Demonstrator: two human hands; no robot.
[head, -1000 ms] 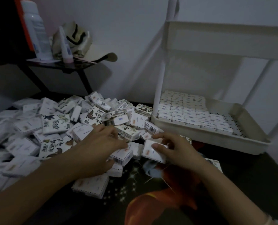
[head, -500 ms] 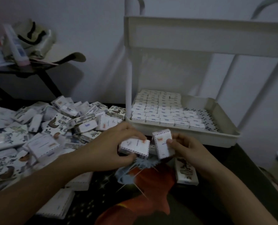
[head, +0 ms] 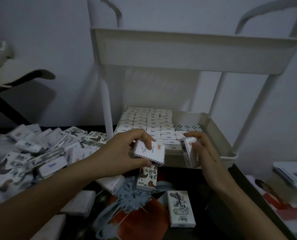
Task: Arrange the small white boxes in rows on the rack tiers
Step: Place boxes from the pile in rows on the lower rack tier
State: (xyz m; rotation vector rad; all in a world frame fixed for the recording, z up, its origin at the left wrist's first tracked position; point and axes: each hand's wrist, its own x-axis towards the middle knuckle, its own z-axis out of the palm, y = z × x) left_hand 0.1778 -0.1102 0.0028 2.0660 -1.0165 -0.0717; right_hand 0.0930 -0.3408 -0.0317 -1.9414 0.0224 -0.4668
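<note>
Left hand (head: pixel 125 151) grips flat white box (head: pixel 150 154), striped airmail-style edging, printed face up, just in front of rack's lower tier (head: pixel 215 130). Right hand (head: pixel 205 153) clasps second box (head: pixel 189 153) stood on edge, barcode side showing. Behind both, packed rows of boxes (head: pixel 147 118) cover tier's left part; perforated floor bare at right. Loose heap of boxes (head: pixel 31 153) sprawls left on dark worktop (head: pixel 218 205). Smooth white upper tier (head: pixel 187 51) overhead.

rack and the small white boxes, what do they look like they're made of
Rack: likely plastic or painted metal, matte off-white; smooth moulded tray walls, perforated floor, round posts. Small white boxes: probably thin printed card, matte; crisp folded edges and a striped printed border.
</note>
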